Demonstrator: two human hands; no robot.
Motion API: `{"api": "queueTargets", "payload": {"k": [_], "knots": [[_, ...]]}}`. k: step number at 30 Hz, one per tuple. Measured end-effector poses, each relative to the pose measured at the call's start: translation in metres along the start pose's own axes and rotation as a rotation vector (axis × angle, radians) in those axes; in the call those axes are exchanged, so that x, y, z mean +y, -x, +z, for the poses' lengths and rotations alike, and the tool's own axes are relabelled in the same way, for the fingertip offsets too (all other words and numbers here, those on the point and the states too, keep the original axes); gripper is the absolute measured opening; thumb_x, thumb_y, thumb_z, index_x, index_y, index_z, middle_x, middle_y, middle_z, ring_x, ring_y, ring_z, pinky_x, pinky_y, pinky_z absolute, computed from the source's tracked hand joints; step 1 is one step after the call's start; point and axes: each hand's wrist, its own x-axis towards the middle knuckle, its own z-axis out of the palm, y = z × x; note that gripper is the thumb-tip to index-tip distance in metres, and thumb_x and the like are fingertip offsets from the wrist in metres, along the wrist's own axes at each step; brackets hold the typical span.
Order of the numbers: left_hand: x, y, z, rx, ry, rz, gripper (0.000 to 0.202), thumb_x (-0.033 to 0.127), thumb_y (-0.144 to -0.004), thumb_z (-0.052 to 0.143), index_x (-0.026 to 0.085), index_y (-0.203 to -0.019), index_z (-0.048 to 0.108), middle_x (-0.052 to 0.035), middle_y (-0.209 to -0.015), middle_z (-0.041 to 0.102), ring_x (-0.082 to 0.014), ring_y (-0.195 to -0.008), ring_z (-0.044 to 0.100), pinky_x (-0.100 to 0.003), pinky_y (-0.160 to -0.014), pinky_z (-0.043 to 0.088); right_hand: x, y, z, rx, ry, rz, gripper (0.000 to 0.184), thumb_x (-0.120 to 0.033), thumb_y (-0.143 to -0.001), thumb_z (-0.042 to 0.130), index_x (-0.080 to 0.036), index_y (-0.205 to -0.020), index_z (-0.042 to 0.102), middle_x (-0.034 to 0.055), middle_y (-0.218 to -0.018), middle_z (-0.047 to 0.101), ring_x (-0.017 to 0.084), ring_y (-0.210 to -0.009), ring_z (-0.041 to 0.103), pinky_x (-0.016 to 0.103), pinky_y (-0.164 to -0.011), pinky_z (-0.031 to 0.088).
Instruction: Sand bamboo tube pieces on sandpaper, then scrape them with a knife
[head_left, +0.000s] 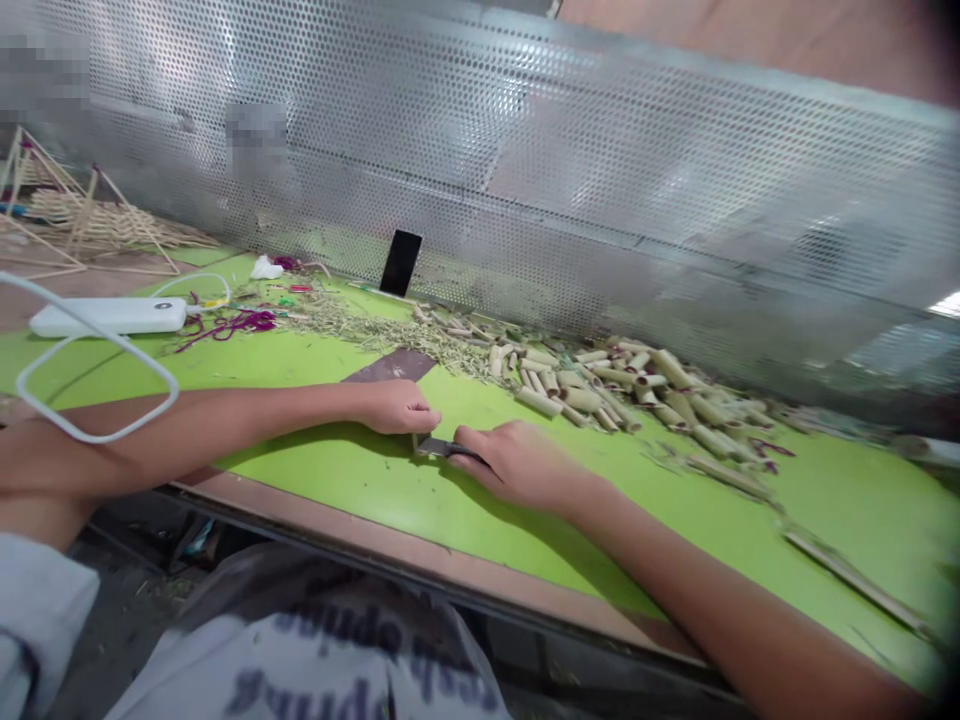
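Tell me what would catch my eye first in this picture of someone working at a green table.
The hands on the green tabletop stand out first: the right hand grips a small dark blade close to the left hand. To their right lies a heap of cut bamboo tubes. Behind, a black phone stands against a perforated metal sheet.
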Motion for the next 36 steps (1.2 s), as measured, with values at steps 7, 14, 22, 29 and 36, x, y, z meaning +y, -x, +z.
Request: {"api": "queueTargets", "payload": {"k": [7,14,22,29,36], "knots": [[-0.003,0.002,0.000,0.024,-0.003,-0.003,0.041,0.033,-0.088,0.041,0.022,-0.051,0.027,0.0024,-0.047,0.025,-0.0146,-0.048,0.023,-0.033,-0.053,0.018,0.010,0.012,0.004,0.079,-0.059,-0.074,0.042,-0.041,-0.108,0.028,-0.019,-0.089,0.058,0.0024,-0.064,0.063,0.015,-0.050,0.044,0.031,-0.057,0.020],[0.005,-0.001,0.003,0.012,-0.001,-0.006,0.045,0.040,-0.091,0.042,0.021,-0.051,0.031,0.0024,-0.048,0.032,-0.0136,-0.050,0.028,-0.032,-0.054,0.020,-0.007,-0.001,-0.001,0.158,0.082,0.012,0.042,-0.040,-0.108,0.032,-0.018,-0.093,0.064,0.0049,-0.072,0.070,0.017,-0.055,0.054,0.033,-0.059,0.025],[0.013,-0.002,0.003,0.031,-0.033,-0.055,0.054,0.041,-0.098,0.040,0.020,-0.048,0.036,0.0001,-0.044,0.040,-0.0150,-0.046,0.033,-0.033,-0.053,0.022,-0.012,-0.003,0.002,0.213,0.083,-0.037,0.039,-0.040,-0.108,0.036,-0.016,-0.102,0.066,0.0067,-0.078,0.075,0.017,-0.059,0.061,0.032,-0.062,0.029],[0.012,-0.004,0.002,0.025,-0.045,-0.019,0.047,0.023,-0.092,0.044,0.020,-0.048,0.029,0.0014,-0.043,0.031,-0.0153,-0.046,0.028,-0.034,-0.054,0.018,-0.016,-0.006,0.001,0.179,0.105,0.030,0.038,-0.040,-0.108,0.037,-0.018,-0.093,0.064,0.0047,-0.065,0.068,0.017,-0.053,0.056,0.032,-0.059,0.022],[0.011,-0.002,0.000,0.003,-0.055,-0.015,0.044,0.025,-0.093,0.040,0.021,-0.051,0.026,0.0024,-0.045,0.026,-0.0153,-0.049,0.027,-0.034,-0.055,0.019,-0.007,-0.003,-0.002,0.067,-0.004,0.022,0.037,-0.043,-0.107,0.036,-0.018,-0.096,0.062,0.0019,-0.061,0.062,0.015,-0.050,0.047,0.031,-0.055,0.018]]}}
